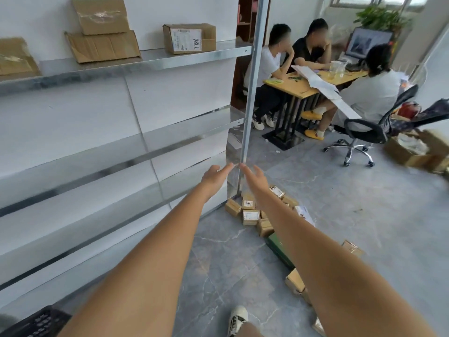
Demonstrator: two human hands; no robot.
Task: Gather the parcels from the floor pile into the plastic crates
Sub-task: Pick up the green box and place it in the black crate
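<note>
Both my arms stretch forward over the grey floor. My left hand (215,177) and my right hand (255,177) are held out with straight fingers, empty, near the foot of the metal shelf post (252,93). Below them a pile of small brown cardboard parcels (251,212) lies on the floor by the post's base. More parcels lie nearer me: a white one (305,214), a green box (278,249) and brown ones (295,283) partly hidden by my right forearm. A dark plastic crate (36,323) shows at the bottom left corner.
Metal shelving (121,66) runs along the left, with several cardboard boxes (189,38) on the upper shelf. Three people sit at a wooden desk (303,86) at the back right. An office chair (359,132) and open cartons (413,152) stand at the right. My shoe (238,319) is below.
</note>
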